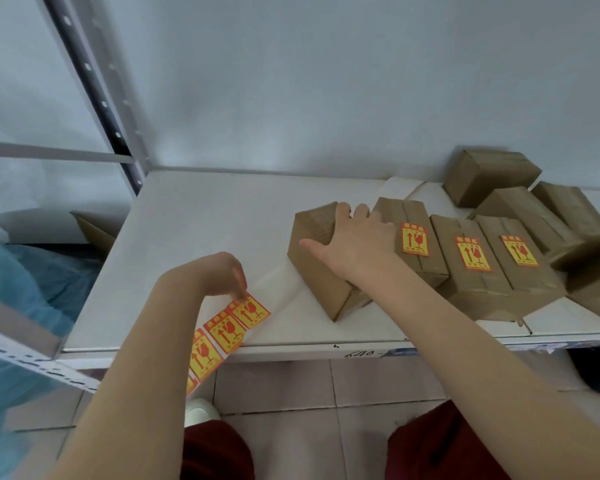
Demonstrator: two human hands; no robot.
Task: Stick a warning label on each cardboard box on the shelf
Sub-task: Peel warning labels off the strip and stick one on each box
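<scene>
Blue plastic sheeting (32, 282) lies left of pinkish floor tiles (291, 386).

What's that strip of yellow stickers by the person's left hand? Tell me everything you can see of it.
The strip of warning labels is a run of yellow rectangles with red borders, each showing a red arrow and a cracked glass, on pale backing. Four show, the lowest only partly. It lies slantwise on the white shelf and hangs over its front edge. The left hand pinches the top label's upper corner.
</scene>
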